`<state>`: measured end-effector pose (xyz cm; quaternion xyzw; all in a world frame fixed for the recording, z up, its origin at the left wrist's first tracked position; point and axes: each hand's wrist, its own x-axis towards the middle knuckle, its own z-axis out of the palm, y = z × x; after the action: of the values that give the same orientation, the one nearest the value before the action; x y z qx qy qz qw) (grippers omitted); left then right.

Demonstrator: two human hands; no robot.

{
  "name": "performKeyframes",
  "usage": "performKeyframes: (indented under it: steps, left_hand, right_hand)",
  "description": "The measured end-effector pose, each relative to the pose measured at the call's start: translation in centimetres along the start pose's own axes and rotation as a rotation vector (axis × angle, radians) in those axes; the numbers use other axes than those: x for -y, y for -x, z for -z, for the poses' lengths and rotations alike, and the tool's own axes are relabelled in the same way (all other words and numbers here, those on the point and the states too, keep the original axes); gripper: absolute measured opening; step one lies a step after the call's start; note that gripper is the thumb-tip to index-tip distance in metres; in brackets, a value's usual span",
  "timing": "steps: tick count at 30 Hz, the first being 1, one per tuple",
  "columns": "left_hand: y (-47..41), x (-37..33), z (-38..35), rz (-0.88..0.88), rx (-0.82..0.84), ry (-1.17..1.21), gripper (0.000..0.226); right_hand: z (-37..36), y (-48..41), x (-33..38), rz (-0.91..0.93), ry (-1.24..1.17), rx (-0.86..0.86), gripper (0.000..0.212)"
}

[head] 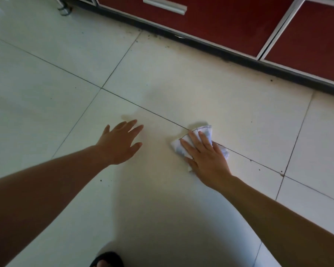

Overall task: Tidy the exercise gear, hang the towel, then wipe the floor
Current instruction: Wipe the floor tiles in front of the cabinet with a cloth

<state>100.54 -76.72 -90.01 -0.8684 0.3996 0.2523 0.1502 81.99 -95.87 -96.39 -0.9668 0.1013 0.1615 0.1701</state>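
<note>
Pressing cloth (202, 138) on tiled floor (181, 89); cabinets (229, 22) beyond

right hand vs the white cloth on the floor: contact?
Touching. The head view shows the right hand lying flat on the white cloth, fingers straight, with the cloth on the tiled floor.

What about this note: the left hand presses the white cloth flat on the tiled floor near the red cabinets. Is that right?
Not quite: the head view shows the right hand pressing the white cloth flat on the tiled floor near the red cabinets. The left hand holds nothing.
</note>
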Motion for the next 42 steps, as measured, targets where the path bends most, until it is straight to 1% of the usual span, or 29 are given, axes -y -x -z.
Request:
performKeyframes:
  steps: [2, 3, 5, 8, 11, 13, 15, 17, 19, 21, 23, 27, 30, 32, 34, 37, 39, 42]
  left_hand:
    - [-0.1, -0.5, -0.3, -0.047, -0.003, 0.003, 0.06]
    - [0.0, -0.6, -0.6, -0.067, -0.002, 0.008, 0.06]
    - [0.4, -0.5, -1.2, -0.09, 0.001, 0.023, 0.06]
    - [1.3, 0.5, -2.3, -0.08, 0.006, 0.052, 0.06]
    - [2.2, 1.7, -3.2, -0.059, 0.01, 0.087, 0.06]
    - [2.7, 2.9, -3.9, -0.04, 0.011, 0.098, 0.061]
    - [2.8, 3.8, -4.5, -0.019, -0.014, 0.12, 0.061]
    - [2.5, 4.4, -5.0, 0.012, -0.057, 0.163, 0.063]
    - [1.8, 4.5, -5.6, 0.054, -0.063, 0.192, 0.071]
    - [1.1, 4.2, -6.2, 0.091, -0.038, 0.203, 0.081]
    - [0.8, 4.1, -6.7, 0.098, -0.034, 0.196, 0.086]
    - [0.5, 4.4, -7.0, 0.08, -0.06, 0.216, 0.087]
    - [0.4, 4.4, -6.9, 0.077, -0.052, 0.215, 0.086]
    - [0.5, 4.5, -6.8, 0.074, -0.036, 0.214, 0.087]
    - [0.5, 4.6, -6.7, 0.07, -0.022, 0.214, 0.087]
    - [0.5, 4.7, -6.7, 0.069, -0.027, 0.219, 0.087]
    - [0.4, 4.7, -6.7, 0.065, -0.032, 0.23, 0.087]
    - [0.4, 4.7, -6.8, 0.062, -0.039, 0.214, 0.087]
  right_hand:
    - [0.1, -0.2, -0.4, -0.021, -0.015, -0.018, 0.067]
    - [0.2, -0.3, -0.4, -0.054, -0.016, -0.041, 0.067]
    - [0.3, -1.0, 0.2, -0.135, -0.027, -0.064, 0.057]
    - [0.3, -2.9, 1.5, -0.277, -0.04, -0.07, 0.064]
    - [0.8, -5.1, 3.1, -0.359, -0.083, -0.133, 0.056]
    - [0.7, -5.8, 4.4, -0.315, -0.079, -0.123, 0.054]
    - [0.2, -5.3, 5.3, -0.201, -0.032, -0.068, 0.053]
    - [-0.6, -4.3, 5.7, -0.073, 0.024, -0.045, 0.057]
    - [-1.0, -3.4, 5.7, -0.015, 0.034, -0.038, 0.059]
    - [-1.2, -3.3, 5.1, -0.016, 0.044, -0.045, 0.055]
    - [-1.1, -3.6, 5.2, -0.04, 0.035, -0.033, 0.055]
    - [-0.1, -7.8, 6.5, -0.157, 0.0, -0.072, 0.056]
    - [1.3, -12.2, 8.4, -0.175, -0.039, -0.113, 0.051]
    - [1.2, -13.4, 8.9, -0.149, -0.047, -0.098, 0.049]
    - [0.7, -12.4, 9.0, -0.07, -0.018, -0.067, 0.051]
    - [-0.7, -8.5, 8.8, 0.077, 0.045, -0.064, 0.059]
    - [-1.7, -5.5, 8.3, 0.131, 0.036, -0.07, 0.055]
    - [-1.8, -4.9, 7.2, 0.146, 0.077, -0.061, 0.054]
